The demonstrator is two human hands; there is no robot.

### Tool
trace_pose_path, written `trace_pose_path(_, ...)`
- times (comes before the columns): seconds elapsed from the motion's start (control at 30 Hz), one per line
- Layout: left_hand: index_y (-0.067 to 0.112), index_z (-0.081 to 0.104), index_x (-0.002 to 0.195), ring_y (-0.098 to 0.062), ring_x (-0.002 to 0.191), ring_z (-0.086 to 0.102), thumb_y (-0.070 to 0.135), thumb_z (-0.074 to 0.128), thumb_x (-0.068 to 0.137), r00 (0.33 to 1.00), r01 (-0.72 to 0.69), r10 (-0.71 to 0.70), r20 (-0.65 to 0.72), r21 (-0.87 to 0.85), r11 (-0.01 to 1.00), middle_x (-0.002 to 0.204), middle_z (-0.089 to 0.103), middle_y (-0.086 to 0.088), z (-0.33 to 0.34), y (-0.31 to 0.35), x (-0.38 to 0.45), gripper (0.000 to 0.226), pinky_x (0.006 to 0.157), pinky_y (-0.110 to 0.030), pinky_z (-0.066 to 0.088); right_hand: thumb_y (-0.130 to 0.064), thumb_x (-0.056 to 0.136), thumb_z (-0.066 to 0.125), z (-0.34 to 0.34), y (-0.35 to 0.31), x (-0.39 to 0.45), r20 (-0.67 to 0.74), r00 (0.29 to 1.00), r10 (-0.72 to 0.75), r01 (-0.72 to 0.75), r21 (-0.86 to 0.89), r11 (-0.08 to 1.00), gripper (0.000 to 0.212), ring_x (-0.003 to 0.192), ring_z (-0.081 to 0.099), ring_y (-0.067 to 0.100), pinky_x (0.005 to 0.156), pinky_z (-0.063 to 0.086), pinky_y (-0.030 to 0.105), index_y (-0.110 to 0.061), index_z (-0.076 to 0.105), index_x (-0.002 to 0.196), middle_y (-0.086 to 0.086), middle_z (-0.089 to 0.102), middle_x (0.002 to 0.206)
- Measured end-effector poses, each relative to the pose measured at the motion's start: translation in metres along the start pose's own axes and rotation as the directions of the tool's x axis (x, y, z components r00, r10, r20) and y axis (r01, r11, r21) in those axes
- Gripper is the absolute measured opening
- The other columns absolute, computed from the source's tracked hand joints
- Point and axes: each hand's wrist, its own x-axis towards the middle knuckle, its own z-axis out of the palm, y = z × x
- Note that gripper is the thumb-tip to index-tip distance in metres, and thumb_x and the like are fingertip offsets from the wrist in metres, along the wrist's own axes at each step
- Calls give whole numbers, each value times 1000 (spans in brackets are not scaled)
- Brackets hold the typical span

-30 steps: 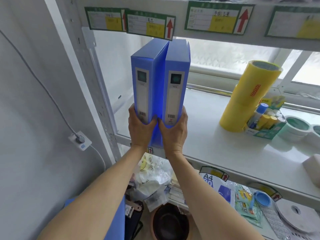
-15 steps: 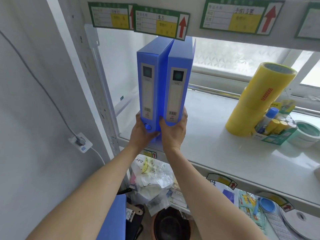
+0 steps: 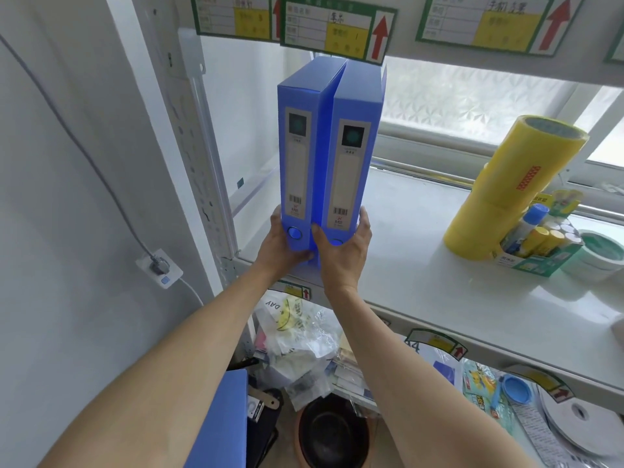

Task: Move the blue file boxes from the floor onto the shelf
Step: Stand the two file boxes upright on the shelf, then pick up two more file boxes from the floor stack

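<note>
A person stands two blue file boxes (image 3: 329, 157) upright, spines outward and touching side by side, at the front left of a white shelf (image 3: 422, 265), their lower ends at or just over its front edge. The left hand (image 3: 282, 243) is clasped around the bottom corner of the left box, the right hand (image 3: 344, 251) around the bottom of the right one, thumb pressed between the spines. At about 3 o'clock from the boxes, well apart, stand yellow tape rolls (image 3: 510, 187) and a carton of glue sticks (image 3: 540, 244). Another blue box (image 3: 219, 420) shows at 7 o'clock, lower down, presumably awaiting its turn. The step in hand looks like seating the pair: it would go best by sliding both bases fully onto the shelf together, keeping them squeezed and vertical, tops clear of the labelled shelf edge (image 3: 337, 28) at 12 o'clock, before letting go.
</note>
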Motion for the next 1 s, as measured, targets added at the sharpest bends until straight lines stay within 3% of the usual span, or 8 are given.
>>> trace_pose_path(0.17,15,-5,153,-26,135,44,22,84,68,998,65,-65,-6,18,998,147,43,-8,-4,0,-14,123,107,-49,40,-45,76,81,-9,-1,-20,-27,999,20,-21,-39,999,98,139,41,12,106,47,39,-25,26,154,-7,34,155)
trace_pose_path(0.27,12,5,154,-27,141,33,22,82,72,991,118,-120,-63,-32,993,151,32,-14,-6,6,-35,113,111,-45,37,-50,77,78,-16,0,-44,-116,993,19,-26,-56,998,88,135,45,11,108,43,49,-24,35,149,-8,44,146)
trace_pose_path(0.43,10,48,119,-16,85,60,17,65,85,932,-14,-12,-361,-69,998,103,59,-4,-17,1,-97,39,76,-30,53,-30,85,73,-18,4,-102,-237,962,-133,114,-92,989,33,89,60,13,86,51,51,-15,60,111,-8,57,100)
trace_pose_path(0.57,16,53,103,-11,74,57,15,57,89,890,7,-64,-452,-127,992,87,58,4,-31,-42,-162,15,68,-21,48,-24,90,65,-1,25,-160,-5,971,-238,235,-154,960,11,78,57,14,80,51,50,-16,63,96,-9,56,88)
trace_pose_path(0.67,15,54,104,-6,74,56,15,55,91,824,203,-284,-490,-211,956,85,58,8,-41,-97,-219,13,63,-10,43,-23,92,62,13,56,-210,276,935,-224,289,-223,931,8,79,58,15,82,50,48,-18,63,97,-9,59,92)
trace_pose_path(0.83,16,52,97,-32,81,65,15,55,91,617,616,-724,-307,-383,688,95,64,-10,-60,-214,-309,6,72,-43,52,-33,97,55,34,118,-285,752,659,-14,490,-414,767,25,110,57,25,94,43,46,-18,62,116,1,59,118)
trace_pose_path(0.93,13,51,87,-28,78,60,15,53,94,453,714,-869,-199,-503,487,77,56,-6,-65,-261,-361,8,65,-36,45,-36,101,49,47,149,-317,881,455,132,647,-429,630,37,123,52,25,100,36,44,-18,55,132,4,53,133)
trace_pose_path(1.0,18,44,69,-25,73,53,14,49,96,313,727,-932,-182,-585,359,69,47,-3,-62,-292,-396,28,61,-32,38,-37,101,48,57,172,-334,923,342,179,754,-383,534,41,123,53,26,102,36,43,-17,51,138,5,52,135)
